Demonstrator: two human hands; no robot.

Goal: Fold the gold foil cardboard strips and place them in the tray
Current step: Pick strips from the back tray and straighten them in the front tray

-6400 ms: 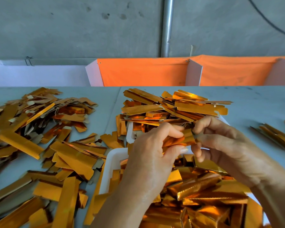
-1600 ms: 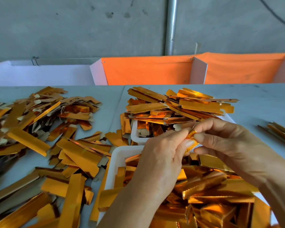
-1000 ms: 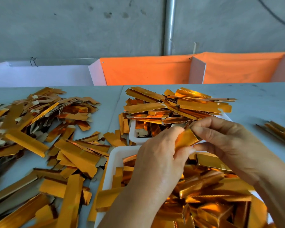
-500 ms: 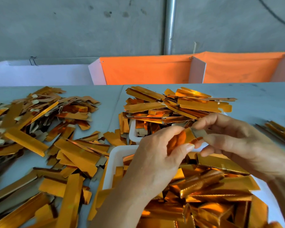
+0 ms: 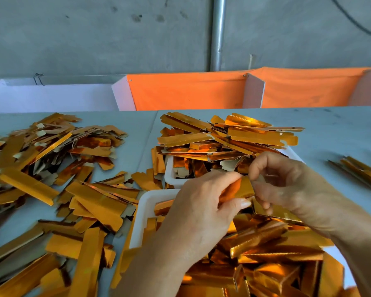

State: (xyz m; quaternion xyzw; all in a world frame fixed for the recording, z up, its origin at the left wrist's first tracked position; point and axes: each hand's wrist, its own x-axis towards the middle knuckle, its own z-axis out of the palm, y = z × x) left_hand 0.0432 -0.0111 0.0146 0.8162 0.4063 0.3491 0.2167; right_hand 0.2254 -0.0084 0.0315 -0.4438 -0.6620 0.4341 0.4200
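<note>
pinching light, stiff, slick strip (image 5: 239,188) at both ends, left hand (image 5: 204,211) and right hand (image 5: 287,185), over tray (image 5: 146,211) far edge.

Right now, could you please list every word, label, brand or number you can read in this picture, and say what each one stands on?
None: no readable text shows anywhere in this view.
The gold foil strip held between the left hand and the right hand: plain foil, no print.
The white tray and the loose strips on the table: no labels visible.
The orange cloth and the grey wall: only stains and marks, no lettering.
</note>
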